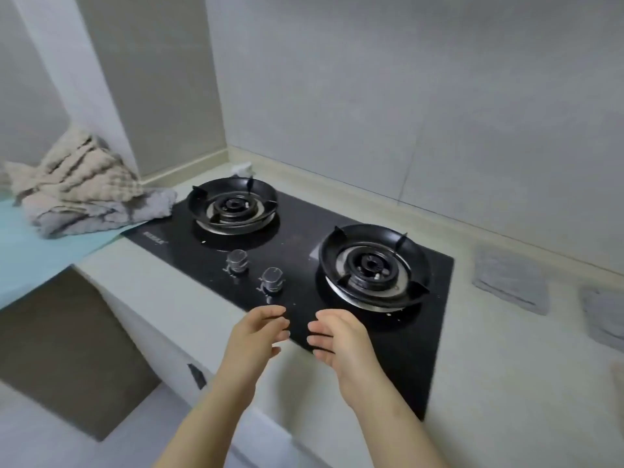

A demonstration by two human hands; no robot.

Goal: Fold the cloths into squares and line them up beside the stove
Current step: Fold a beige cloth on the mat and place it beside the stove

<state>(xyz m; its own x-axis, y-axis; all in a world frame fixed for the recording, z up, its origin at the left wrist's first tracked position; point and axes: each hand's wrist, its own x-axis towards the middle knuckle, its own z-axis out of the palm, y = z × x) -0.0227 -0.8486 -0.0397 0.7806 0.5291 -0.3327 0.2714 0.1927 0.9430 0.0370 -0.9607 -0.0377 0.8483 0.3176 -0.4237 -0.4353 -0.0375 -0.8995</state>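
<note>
A black glass two-burner stove (pixel 297 231) is set into the pale counter. Left of it lies a heap of unfolded cloths: a beige waffle cloth (pixel 77 170) on top of a grey cloth (pixel 101 214). Right of the stove, a folded grey square cloth (pixel 510 280) lies flat, and a second folded grey cloth (pixel 604 315) lies beyond it at the frame's edge. My left hand (pixel 256 332) and my right hand (pixel 332 339) hover over the stove's front edge, palms facing each other, fingers relaxed, holding nothing.
Two metal knobs (pixel 256 271) stand at the stove's front. A light blue mat (pixel 40 251) covers the counter under the cloth heap. A small white object (pixel 241 168) sits in the back corner. Grey tiled walls close the back and left.
</note>
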